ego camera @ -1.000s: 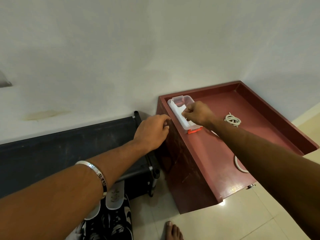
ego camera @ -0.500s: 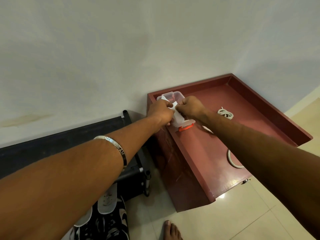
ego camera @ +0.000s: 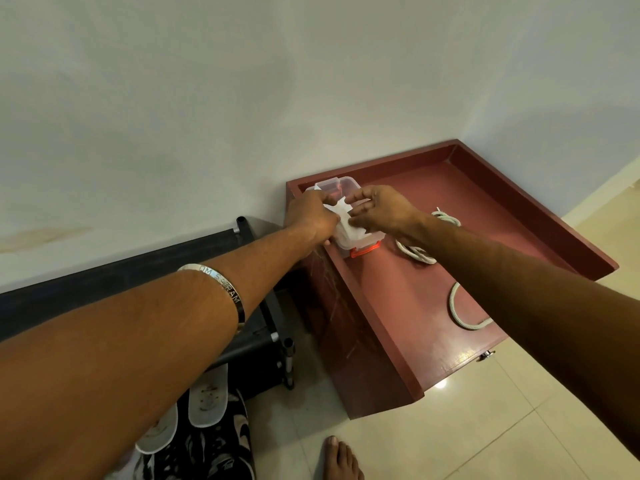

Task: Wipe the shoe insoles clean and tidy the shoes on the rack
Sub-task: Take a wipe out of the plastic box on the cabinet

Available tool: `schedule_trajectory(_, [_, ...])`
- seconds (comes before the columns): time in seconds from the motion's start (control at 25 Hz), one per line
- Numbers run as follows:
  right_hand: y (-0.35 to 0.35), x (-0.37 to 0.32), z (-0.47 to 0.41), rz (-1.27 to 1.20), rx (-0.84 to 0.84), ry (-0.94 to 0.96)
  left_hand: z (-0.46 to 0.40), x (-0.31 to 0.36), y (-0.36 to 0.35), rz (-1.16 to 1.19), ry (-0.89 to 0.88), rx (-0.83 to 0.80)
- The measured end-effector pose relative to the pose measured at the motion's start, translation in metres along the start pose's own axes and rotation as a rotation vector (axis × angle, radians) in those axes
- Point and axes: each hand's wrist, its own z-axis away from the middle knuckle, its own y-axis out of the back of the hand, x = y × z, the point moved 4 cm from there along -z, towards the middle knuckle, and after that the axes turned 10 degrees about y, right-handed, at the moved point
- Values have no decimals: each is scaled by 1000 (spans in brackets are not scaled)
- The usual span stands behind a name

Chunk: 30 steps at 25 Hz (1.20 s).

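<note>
A clear plastic wipe box (ego camera: 360,239) with orange clips stands in the back left corner of the red cabinet top (ego camera: 408,292). My left hand (ego camera: 311,216) grips the box's left side. My right hand (ego camera: 379,209) pinches a white wipe (ego camera: 341,211) sticking up out of the box. Two white insoles (ego camera: 207,400) lie on black patterned shoes (ego camera: 211,448) at the bottom left, below the black shoe rack (ego camera: 138,271).
A coiled white cord (ego camera: 460,313) lies on the cabinet top to the right of the box. The cabinet has a raised rim. My bare foot (ego camera: 341,460) stands on the tiled floor in front. A white wall is behind.
My left hand moved from the cabinet's edge onto the box. My right hand has lifted slightly, drawing the white wipe up out of the box.
</note>
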Motion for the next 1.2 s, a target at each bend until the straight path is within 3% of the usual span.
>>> schedule_trajectory(0.16, [2, 0, -1, -51, 32, -22, 3, -1, -2, -299, -228, 57])
schedule_trajectory(0.28, [3, 2, -2, -113, 94, -37, 11, -2, -4, -382, -316, 53])
schedule_trajectory(0.68, [5, -1, 7, -261, 38, 22, 18, 0, -9, -325, -273, 133])
schedule_trajectory(0.76, [9, -2, 12, -154, 25, 65, 15, -1, -8, -275, -232, 138])
schedule_trajectory(1.0, [6, -4, 17, 473, -175, 276, 14, -4, -7, -217, -194, 134])
schedule_trajectory(1.2, [3, -8, 12, 457, -216, 250, 13, -7, -6, -193, -177, 147])
